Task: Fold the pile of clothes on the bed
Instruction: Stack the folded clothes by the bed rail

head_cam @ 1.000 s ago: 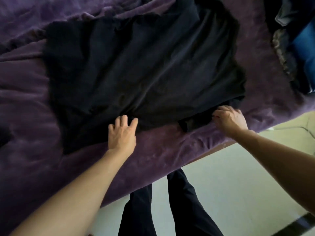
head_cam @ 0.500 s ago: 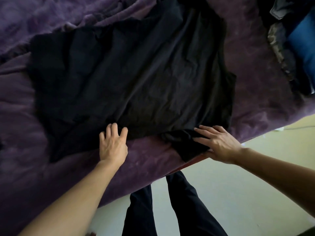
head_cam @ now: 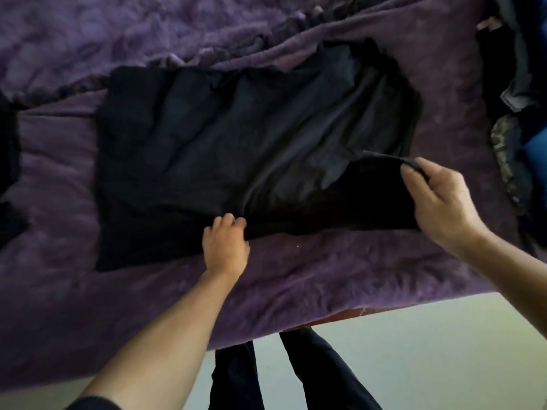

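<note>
A black T-shirt lies spread on the purple bedspread. My left hand sits at the shirt's near edge with its fingers curled into the cloth, pinching a fold. My right hand pinches the shirt's near right corner between thumb and fingers and holds it lifted off the bed, so that the flap hangs folded over the shirt's right part. A pile of other clothes, dark, blue and patterned, lies at the right edge of the bed.
A dark garment lies at the far left edge. The bedspread is bunched into ridges behind the shirt. The bed's near edge runs diagonally, with pale floor and my dark trouser legs below it.
My right hand went from lying flat on the shirt's near right corner to pinching it and raising it up and inward. My left hand's fingers curled into the cloth at the near edge.
</note>
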Available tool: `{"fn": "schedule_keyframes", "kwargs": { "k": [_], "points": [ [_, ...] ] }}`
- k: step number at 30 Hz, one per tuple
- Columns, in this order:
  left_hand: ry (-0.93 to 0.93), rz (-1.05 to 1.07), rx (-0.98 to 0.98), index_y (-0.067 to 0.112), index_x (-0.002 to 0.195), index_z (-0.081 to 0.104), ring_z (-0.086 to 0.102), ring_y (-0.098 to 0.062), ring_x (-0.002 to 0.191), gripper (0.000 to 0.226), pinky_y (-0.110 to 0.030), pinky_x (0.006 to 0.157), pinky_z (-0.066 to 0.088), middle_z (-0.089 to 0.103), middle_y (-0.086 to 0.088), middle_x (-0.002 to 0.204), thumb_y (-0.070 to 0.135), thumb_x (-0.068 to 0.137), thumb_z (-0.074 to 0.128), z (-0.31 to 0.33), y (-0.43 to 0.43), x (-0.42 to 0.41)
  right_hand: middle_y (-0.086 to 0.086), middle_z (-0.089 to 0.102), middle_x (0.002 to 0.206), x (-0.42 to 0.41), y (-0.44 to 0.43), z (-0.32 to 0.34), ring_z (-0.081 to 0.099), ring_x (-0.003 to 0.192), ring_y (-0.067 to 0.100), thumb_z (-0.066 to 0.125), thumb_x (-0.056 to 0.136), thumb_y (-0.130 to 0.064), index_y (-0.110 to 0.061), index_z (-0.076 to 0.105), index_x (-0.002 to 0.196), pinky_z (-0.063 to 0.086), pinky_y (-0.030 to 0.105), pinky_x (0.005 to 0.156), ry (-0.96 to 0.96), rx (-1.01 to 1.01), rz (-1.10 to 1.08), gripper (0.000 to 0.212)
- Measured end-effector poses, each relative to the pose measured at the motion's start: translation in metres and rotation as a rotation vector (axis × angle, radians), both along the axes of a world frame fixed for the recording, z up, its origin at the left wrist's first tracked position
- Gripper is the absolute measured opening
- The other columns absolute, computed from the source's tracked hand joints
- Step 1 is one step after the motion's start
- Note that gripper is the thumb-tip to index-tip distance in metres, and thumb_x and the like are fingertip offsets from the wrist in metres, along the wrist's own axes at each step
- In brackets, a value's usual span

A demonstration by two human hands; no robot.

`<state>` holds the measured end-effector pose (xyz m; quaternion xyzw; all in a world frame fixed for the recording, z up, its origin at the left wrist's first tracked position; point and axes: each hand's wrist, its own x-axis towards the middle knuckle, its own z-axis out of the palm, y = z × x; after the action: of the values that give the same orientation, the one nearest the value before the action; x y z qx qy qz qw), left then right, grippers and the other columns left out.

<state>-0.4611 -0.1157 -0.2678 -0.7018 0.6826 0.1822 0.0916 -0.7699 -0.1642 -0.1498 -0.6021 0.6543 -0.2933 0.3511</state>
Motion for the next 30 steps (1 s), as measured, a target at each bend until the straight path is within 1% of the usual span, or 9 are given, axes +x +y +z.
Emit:
{"fn": "schedule_keyframes", "kwargs": {
  "k": [3, 6, 8, 10, 15, 20, 24, 26, 30],
  "points": [
    [-0.001, 0.199, -0.047, 0.012, 0.100, 0.067, 0.056, -0.034, 0.095, 0.028, -0.042, 0.074, 0.046, 0.061, -0.011, 0.097, 0.007, 0.072, 0.068, 0.014, -0.013, 0.047, -0.007, 0.045, 0.057, -0.006, -0.018, 0.000, 0.045, 0.052, -0.004, 0.044, 0.099, -0.026, -0.013, 0.050, 0.078, 0.030, 0.011, 0.048, 0.167, -0.083, -0.013, 0.025],
    [-0.023, 0.291, -0.137, 0.009, 0.092, 0.068, 0.060, -0.038, 0.086, 0.026, -0.044, 0.067, 0.048, 0.062, -0.015, 0.089, 0.000, 0.067, 0.068, 0.037, -0.030, 0.101, -0.007, 0.049, 0.058, -0.010, -0.043, -0.005, 0.049, 0.053, -0.005, 0.043, 0.099, -0.030, -0.018, 0.051, 0.085, 0.028, 0.018, 0.049, 0.269, -0.122, -0.084, 0.020],
    [-0.041, 0.328, -0.223, 0.010, 0.089, 0.068, 0.061, -0.041, 0.079, 0.023, -0.044, 0.063, 0.048, 0.062, -0.015, 0.087, -0.001, 0.069, 0.068, 0.053, -0.052, 0.128, -0.002, 0.051, 0.061, -0.006, -0.069, -0.007, 0.048, 0.052, 0.005, 0.043, 0.099, -0.033, -0.017, 0.054, 0.093, 0.029, 0.026, 0.055, 0.312, -0.139, -0.098, 0.021],
    [-0.051, 0.363, -0.306, 0.012, 0.090, 0.067, 0.061, -0.044, 0.078, 0.023, -0.045, 0.062, 0.048, 0.064, -0.017, 0.088, 0.000, 0.070, 0.069, 0.067, -0.080, 0.150, 0.004, 0.053, 0.065, -0.001, -0.100, -0.004, 0.052, 0.058, 0.026, 0.042, 0.099, -0.035, -0.018, 0.051, 0.093, 0.030, 0.029, 0.058, 0.349, -0.162, -0.112, 0.020],
    [-0.014, 0.418, -0.401, 0.015, 0.101, 0.069, 0.062, -0.047, 0.088, 0.026, -0.050, 0.074, 0.050, 0.068, -0.023, 0.094, 0.008, 0.077, 0.067, 0.082, -0.158, 0.193, 0.031, 0.060, 0.083, 0.009, -0.184, 0.007, 0.055, 0.077, 0.048, 0.039, 0.095, -0.041, -0.016, 0.047, 0.092, 0.042, 0.046, 0.068, 0.493, -0.210, -0.173, 0.027],
    [-0.060, 0.417, -0.445, 0.012, 0.099, 0.068, 0.060, -0.050, 0.090, 0.018, -0.052, 0.075, 0.050, 0.064, -0.030, 0.094, 0.019, 0.084, 0.060, 0.068, -0.248, 0.210, 0.035, 0.059, 0.105, 0.006, -0.259, -0.008, 0.054, 0.093, 0.052, 0.034, 0.095, -0.051, -0.016, 0.051, 0.109, 0.042, 0.050, 0.079, 0.712, -0.093, -0.270, 0.041],
    [-0.007, 0.524, -0.417, 0.015, 0.107, 0.062, 0.053, -0.045, 0.109, 0.022, -0.054, 0.094, 0.044, 0.058, -0.023, 0.116, 0.023, 0.088, 0.052, 0.042, -0.304, 0.222, 0.030, 0.056, 0.122, -0.002, -0.286, -0.044, 0.052, 0.112, 0.049, 0.038, 0.095, -0.051, -0.014, 0.043, 0.126, 0.040, 0.050, 0.091, 0.763, 0.153, -0.327, 0.048],
    [0.007, 0.456, -0.434, 0.016, 0.109, 0.058, 0.046, -0.044, 0.114, 0.025, -0.053, 0.098, 0.038, 0.051, -0.022, 0.121, 0.023, 0.086, 0.053, 0.031, -0.309, 0.208, 0.027, 0.053, 0.129, -0.003, -0.279, -0.063, 0.049, 0.118, 0.046, 0.044, 0.093, -0.051, -0.015, 0.038, 0.133, 0.039, 0.050, 0.095, 0.765, 0.243, -0.300, 0.054],
    [0.168, 0.006, -0.393, 0.016, 0.108, 0.064, 0.048, -0.040, 0.107, 0.028, -0.049, 0.086, 0.041, 0.054, -0.017, 0.115, 0.017, 0.080, 0.063, 0.008, -0.272, 0.140, 0.019, 0.045, 0.139, -0.006, -0.245, -0.092, 0.040, 0.128, 0.041, 0.054, 0.083, -0.065, -0.021, 0.035, 0.139, 0.036, 0.053, 0.103, 0.717, 0.424, -0.340, 0.074]
  ]
}}
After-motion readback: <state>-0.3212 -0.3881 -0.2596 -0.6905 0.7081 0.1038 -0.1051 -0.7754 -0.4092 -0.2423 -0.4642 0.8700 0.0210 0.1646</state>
